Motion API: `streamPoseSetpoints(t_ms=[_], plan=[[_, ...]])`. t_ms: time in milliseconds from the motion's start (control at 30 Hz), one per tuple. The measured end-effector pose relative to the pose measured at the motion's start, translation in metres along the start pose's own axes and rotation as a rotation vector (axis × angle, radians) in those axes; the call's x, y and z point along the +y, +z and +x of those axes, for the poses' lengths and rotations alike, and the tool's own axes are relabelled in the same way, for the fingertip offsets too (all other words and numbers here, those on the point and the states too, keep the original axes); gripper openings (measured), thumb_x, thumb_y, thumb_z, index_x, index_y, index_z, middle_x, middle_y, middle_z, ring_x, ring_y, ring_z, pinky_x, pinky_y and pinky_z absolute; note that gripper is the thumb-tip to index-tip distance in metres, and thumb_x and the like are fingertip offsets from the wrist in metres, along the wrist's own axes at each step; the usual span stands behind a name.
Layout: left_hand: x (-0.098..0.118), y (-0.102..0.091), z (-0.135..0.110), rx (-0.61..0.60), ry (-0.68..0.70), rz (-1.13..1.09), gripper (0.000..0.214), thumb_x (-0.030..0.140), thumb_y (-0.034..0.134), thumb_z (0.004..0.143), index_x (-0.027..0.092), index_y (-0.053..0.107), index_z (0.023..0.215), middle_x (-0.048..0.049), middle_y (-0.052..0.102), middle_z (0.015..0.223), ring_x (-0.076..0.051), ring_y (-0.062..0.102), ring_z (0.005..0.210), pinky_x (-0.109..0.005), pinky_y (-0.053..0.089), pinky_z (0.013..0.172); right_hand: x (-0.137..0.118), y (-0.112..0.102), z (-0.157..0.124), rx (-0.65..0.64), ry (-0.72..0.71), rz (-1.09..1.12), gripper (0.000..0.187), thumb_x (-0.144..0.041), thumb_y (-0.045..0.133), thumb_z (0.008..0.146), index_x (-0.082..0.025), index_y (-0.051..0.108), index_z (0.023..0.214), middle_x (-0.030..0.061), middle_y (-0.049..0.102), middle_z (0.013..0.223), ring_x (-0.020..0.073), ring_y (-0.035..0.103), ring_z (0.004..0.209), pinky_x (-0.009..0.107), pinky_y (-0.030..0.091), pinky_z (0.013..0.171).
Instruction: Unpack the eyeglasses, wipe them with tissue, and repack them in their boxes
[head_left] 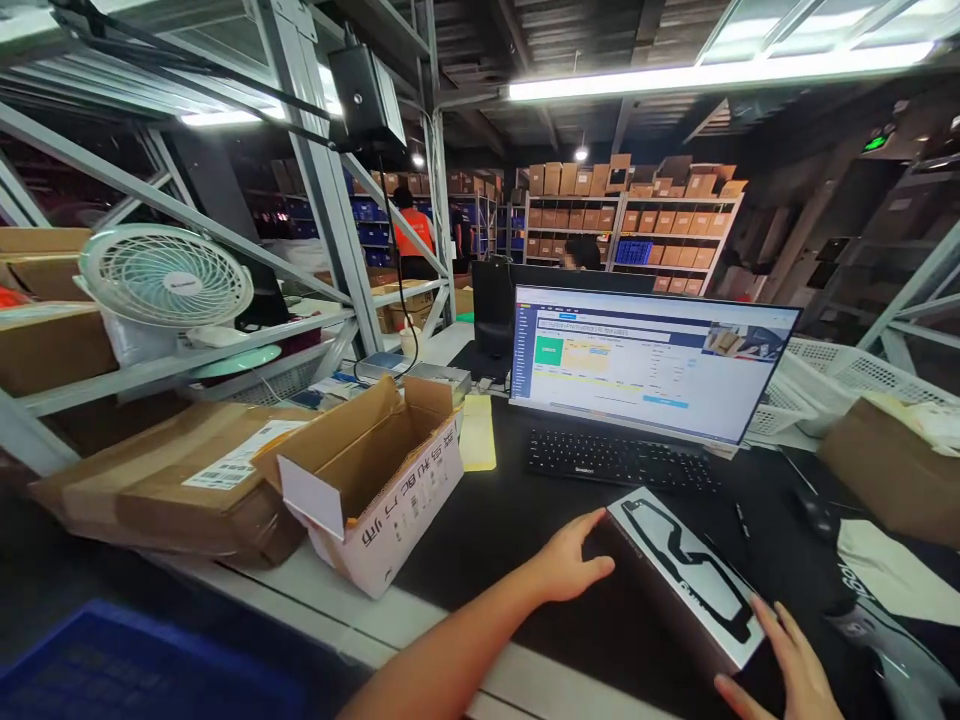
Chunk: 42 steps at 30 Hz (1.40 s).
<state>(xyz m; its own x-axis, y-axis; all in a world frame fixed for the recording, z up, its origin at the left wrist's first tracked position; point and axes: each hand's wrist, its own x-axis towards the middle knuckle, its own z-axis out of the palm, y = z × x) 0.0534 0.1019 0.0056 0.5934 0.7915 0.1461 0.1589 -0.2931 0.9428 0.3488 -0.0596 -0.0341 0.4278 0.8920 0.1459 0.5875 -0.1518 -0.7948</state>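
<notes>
A long white box [686,575] with a black printed outline on its top lies at a slant on the black desk mat, in front of the keyboard. My left hand [571,562] is at its far left corner, thumb and fingers spread, fingertips touching or nearly touching the edge. Around the near right corner, my right hand [799,665] has its fingers stretched apart, fingertips against the box's end; part of this hand is cut off by the frame. Neither hand is wrapped round the box.
An open carton [405,510] stands left, beside a taped brown parcel [187,480]. Behind the mat are a monitor [645,360] and keyboard [622,460]. A grey scanner [892,640] and mouse [816,515] lie right. A blue crate [135,670] sits below left; a fan [166,275] stands above.
</notes>
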Motion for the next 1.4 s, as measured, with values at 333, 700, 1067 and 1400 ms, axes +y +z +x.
streamPoseSetpoints(t_ms=[333,700,1067,1400], plan=[[0.013,-0.004,0.008,0.032,0.124,-0.375,0.081,0.058,0.075,0.076,0.023,0.053,0.145,-0.0140,0.046,0.145,-0.035,0.044,0.137,-0.051,0.032,0.117,-0.069,-0.012,0.024,0.137,0.046,0.488,0.093,-0.062,0.074,0.067,-0.028,0.043,0.148,0.0151,0.056,0.143,0.0426,0.050,0.134,0.054,0.044,0.111],[0.017,-0.019,0.023,0.421,-0.064,-1.023,0.107,0.049,0.085,0.067,0.025,0.030,0.156,-0.0132,0.061,0.136,-0.030,0.060,0.124,-0.044,0.041,0.111,-0.128,0.048,0.084,0.053,-0.192,0.484,0.066,-0.066,0.037,0.097,-0.017,0.066,0.132,0.0118,0.059,0.143,0.0319,0.046,0.141,0.047,0.028,0.121],[0.018,-0.032,0.011,0.385,0.192,-0.769,0.111,0.050,0.088,0.064,0.026,0.029,0.155,-0.0152,0.047,0.148,-0.034,0.049,0.134,-0.046,0.037,0.113,-0.084,0.053,0.094,-0.119,0.087,0.659,0.047,-0.056,0.072,0.077,-0.022,0.076,0.109,0.0061,0.076,0.109,0.0326,0.071,0.098,0.037,0.059,0.079],[0.098,-0.066,-0.001,0.203,0.187,0.138,0.130,0.052,0.095,0.047,0.026,0.031,0.157,-0.0167,0.039,0.153,-0.044,0.030,0.144,-0.058,0.017,0.121,-0.092,0.070,0.092,-0.449,0.301,0.921,0.065,-0.077,0.051,0.083,-0.025,0.072,0.116,0.0111,0.070,0.127,0.0354,0.064,0.119,0.050,0.052,0.098]])
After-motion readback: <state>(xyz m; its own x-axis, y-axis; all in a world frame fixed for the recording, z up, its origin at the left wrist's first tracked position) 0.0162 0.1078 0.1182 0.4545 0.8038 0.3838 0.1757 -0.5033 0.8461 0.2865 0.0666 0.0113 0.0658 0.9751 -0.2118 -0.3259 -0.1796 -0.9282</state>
